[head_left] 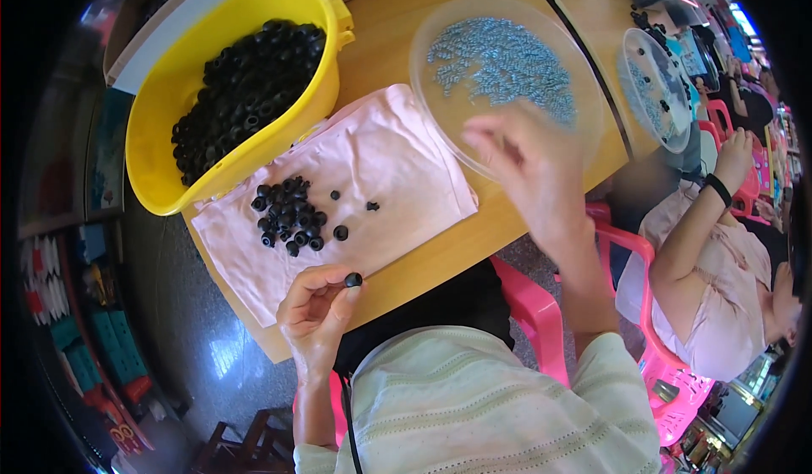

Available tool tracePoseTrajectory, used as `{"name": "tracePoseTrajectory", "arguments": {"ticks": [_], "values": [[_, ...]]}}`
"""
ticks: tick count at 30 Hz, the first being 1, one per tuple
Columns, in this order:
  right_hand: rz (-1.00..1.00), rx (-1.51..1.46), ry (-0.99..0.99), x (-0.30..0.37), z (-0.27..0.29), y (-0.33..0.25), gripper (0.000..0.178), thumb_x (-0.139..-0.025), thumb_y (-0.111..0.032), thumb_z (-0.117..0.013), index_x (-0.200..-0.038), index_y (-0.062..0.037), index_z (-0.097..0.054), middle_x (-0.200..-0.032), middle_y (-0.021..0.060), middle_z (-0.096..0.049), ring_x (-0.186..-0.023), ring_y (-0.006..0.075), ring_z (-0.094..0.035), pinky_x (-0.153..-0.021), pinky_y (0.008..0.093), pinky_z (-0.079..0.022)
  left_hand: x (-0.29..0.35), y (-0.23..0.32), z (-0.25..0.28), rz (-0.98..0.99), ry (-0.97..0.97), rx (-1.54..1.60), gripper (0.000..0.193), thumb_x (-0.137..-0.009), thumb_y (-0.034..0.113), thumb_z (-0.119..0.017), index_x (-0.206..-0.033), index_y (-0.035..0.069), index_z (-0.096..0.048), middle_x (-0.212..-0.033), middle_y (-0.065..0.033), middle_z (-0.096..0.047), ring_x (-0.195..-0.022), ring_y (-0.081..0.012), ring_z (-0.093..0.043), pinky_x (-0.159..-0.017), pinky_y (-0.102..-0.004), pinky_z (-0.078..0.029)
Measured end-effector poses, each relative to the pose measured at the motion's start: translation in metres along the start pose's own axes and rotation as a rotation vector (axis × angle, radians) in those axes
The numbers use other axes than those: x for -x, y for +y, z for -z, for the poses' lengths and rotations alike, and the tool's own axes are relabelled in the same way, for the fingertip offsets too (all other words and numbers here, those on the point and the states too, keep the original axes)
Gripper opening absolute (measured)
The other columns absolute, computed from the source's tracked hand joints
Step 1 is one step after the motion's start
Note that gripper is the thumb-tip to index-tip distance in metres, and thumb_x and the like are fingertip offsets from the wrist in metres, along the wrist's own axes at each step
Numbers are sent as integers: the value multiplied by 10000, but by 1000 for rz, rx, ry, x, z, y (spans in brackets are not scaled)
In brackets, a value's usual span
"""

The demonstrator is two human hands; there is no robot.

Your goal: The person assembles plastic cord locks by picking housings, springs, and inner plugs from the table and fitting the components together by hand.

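And there, pinched a rounded black piece (353, 280) between thumb and forefinger of the left hand (317, 309), with the other fingers curled toward the palm, right over the near edge of the pink cloth (414, 169)! Across to the right, held the right hand (531, 165) above the near side of a round, translucent tray (448, 106), half open, with thumb and fingers loosely bent and blurred. Could not tell about any catch between those fingertips. Had small blue pieces (507, 51) spread over the far part of that tray. Back on the cloth, had a tight cluster of black pieces (292, 214) toward the left, with a few strays (341, 233) lying apart just to the right. Over at far left, had a big yellow basin (152, 153) well loaded with a heap of black pieces (254, 98), up against the cloth on the wooden tabletop (465, 241). Out to the far right, had a second tray (677, 110), and nearer, a co-worker's arm (689, 229) with a dark wristband (717, 190)!
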State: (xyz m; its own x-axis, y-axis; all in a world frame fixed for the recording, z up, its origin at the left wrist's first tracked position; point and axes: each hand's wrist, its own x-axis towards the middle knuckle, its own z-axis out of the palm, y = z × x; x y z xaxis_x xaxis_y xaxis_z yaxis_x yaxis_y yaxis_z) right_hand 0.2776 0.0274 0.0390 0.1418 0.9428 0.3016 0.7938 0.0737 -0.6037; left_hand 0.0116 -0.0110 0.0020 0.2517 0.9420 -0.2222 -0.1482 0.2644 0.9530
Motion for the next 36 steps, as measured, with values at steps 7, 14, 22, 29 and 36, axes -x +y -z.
{"name": "tracePoseTrajectory", "arguments": {"ticks": [7, 14, 22, 29, 36], "values": [[92, 180, -63, -34, 6, 41, 109, -783, -65, -636, -889, -45, -625, -795, 85, -576, -716, 274, -612, -611, 346, -472, -1, 2, -8, 20, -26, -8, 203, -815, -66, -629, -1010, -35, -582, -980, -102, -621, -899, -150, -615, -828, -261, -485], [375, 391, -149, -44, -4, 54, 116, -777, -44, -604, -886, -75, -629, -804, 62, -573, -764, 255, -612, -629, 342, -487, -4, 4, -11, 12, -38, 2, 200, -812, -71, -629, -1005, -39, -584, -977, -110, -619, -908, -154, -611, -837, -267, -482], [-170, -436, -127, -32, 14, 38, 125, -817, -100, -663, -920, -31, -648, -748, 13, -600, -593, 92, -514, -532, 232, -423, -6, 13, -20, 23, -4, 3, 165, -808, -7, -635, -962, 2, -577, -914, -106, -640, -788, -149, -620, -755, -265, -507], [-515, -1111, -338, -8, 11, -2, 128, -842, -86, -654, -924, 13, -644, -758, 17, -599, -555, 44, -488, -485, 184, -391, -10, 17, -24, 22, -51, 260, 181, -791, -56, -657, -951, -17, -582, -908, -111, -640, -848, -166, -633, -779, -286, -513], [-348, -1233, -518, 28, -17, -48, 132, -852, -88, -655, -932, 16, -644, -822, 39, -628, -599, 32, -523, -472, 165, -405, -10, 19, -26, 153, -97, 432, 212, -793, -20, -679, -971, -17, -563, -924, -131, -650, -805, -177, -649, -717, -289, -536]]}}
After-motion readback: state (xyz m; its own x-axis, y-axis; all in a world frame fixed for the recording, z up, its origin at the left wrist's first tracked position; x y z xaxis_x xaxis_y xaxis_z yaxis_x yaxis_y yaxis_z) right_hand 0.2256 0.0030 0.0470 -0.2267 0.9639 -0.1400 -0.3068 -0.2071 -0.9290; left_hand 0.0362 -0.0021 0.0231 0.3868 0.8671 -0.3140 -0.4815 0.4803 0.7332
